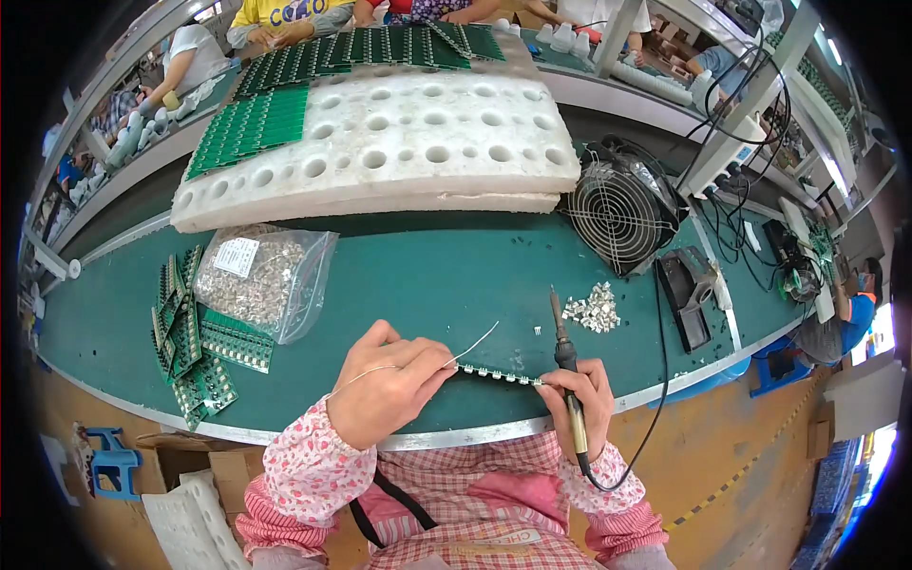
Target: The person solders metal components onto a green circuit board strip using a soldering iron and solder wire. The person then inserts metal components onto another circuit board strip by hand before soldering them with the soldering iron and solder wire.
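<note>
One strip (pixel 496 374) spans from left hand (pixel 391 385) to right hand (pixel 583 399), above the bench (pixel 418 285) near its front edge. The left is closed on strip and solder wire (pixel 478 342); the right pinches the strip's end and grasps the iron (pixel 566 357), tip near loose parts (pixel 594 309).

Both forearms (pixel 309 475) angled inward; the left grip (pixel 388 388) pinched with bent fingers (pixel 426 363), while the right grip (pixel 597 407) was curled tight
</note>
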`<state>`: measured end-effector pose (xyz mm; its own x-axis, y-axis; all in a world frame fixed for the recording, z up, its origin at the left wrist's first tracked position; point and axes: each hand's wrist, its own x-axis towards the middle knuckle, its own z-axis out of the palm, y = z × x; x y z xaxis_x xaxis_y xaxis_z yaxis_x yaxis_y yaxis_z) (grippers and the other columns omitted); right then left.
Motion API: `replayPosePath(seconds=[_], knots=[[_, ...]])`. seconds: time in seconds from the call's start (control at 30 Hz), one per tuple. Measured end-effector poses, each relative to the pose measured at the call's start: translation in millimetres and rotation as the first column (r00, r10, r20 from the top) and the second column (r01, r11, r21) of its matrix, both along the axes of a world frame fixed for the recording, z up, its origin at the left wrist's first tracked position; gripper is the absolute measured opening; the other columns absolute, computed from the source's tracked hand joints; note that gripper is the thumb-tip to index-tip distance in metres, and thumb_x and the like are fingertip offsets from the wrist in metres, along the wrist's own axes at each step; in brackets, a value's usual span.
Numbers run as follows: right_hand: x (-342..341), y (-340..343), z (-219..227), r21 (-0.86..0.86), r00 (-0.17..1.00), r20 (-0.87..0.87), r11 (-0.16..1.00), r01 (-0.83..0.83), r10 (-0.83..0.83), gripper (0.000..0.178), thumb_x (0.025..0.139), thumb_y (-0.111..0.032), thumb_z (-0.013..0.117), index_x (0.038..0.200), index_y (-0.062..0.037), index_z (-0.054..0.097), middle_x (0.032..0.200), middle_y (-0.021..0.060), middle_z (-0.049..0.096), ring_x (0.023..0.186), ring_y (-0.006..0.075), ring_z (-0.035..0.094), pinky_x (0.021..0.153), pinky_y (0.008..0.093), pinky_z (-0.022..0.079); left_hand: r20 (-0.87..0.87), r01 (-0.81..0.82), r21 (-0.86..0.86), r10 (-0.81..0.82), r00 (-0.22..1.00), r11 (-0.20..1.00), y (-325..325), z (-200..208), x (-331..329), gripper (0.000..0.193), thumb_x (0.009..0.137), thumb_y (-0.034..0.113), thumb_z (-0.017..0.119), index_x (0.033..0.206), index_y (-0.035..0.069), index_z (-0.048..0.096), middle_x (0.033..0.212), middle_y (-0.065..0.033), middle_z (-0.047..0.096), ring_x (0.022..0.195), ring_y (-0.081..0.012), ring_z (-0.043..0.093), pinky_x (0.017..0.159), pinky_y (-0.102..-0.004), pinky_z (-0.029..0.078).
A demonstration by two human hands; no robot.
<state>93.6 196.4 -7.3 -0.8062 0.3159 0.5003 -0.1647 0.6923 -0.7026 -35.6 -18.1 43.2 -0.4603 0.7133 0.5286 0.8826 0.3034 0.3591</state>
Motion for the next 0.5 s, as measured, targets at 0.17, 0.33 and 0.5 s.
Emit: replayPosePath(seconds=[0.17, 0.33, 0.5], knots=[[0.5, 0.8, -0.5, 0.005, 1.0, -0.005, 1.0, -0.009, 0.009, 0.022, 0.072, -0.001, 0.077, 0.09, -0.0069, 0.067, 0.082, 0.0066, 0.052, 0.063, 0.0156, 0.053, 0.056, 0.0271, 0.043, -0.014, -0.016, 0.011, 0.016, 1.0, 1.0, 0.6, -3.2, 1.2, 0.017, 0.072, 0.005, 0.075, 0.083, 0.009, 0.062, 0.085, 0.0014, 0.069, 0.067, -0.0133, 0.061, 0.062, -0.0289, 0.037], [2.0, 0.2, 0.2, -0.011, 1.0, 0.002, 1.0, -0.021, 0.021, 0.023, 0.072, 0.0, 0.077, 0.091, -0.0069, 0.067, 0.083, 0.0066, 0.051, 0.064, 0.0149, 0.054, 0.056, 0.0269, 0.043, -0.021, -0.025, 0.005, 0.025, 0.999, 1.0, 0.1, -1.4, 3.3, 0.019, 0.071, 0.004, 0.075, 0.084, 0.009, 0.062, 0.086, 0.0014, 0.069, 0.065, -0.0133, 0.061, 0.062, -0.0294, 0.036], [6.9, 2.5, 5.1, -0.015, 0.999, -0.004, 0.999, -0.043, 0.043, 0.031, 0.071, -0.001, 0.078, 0.099, -0.0078, 0.066, 0.084, 0.0067, 0.051, 0.065, 0.0144, 0.054, 0.058, 0.0259, 0.044, -0.031, -0.039, -0.012, 0.038, 0.999, 0.999, -2.4, -3.2, 6.3, 0.021, 0.069, 0.006, 0.076, 0.085, 0.01, 0.063, 0.088, 0.0017, 0.069, 0.064, -0.0127, 0.058, 0.061, -0.0281, 0.036]])
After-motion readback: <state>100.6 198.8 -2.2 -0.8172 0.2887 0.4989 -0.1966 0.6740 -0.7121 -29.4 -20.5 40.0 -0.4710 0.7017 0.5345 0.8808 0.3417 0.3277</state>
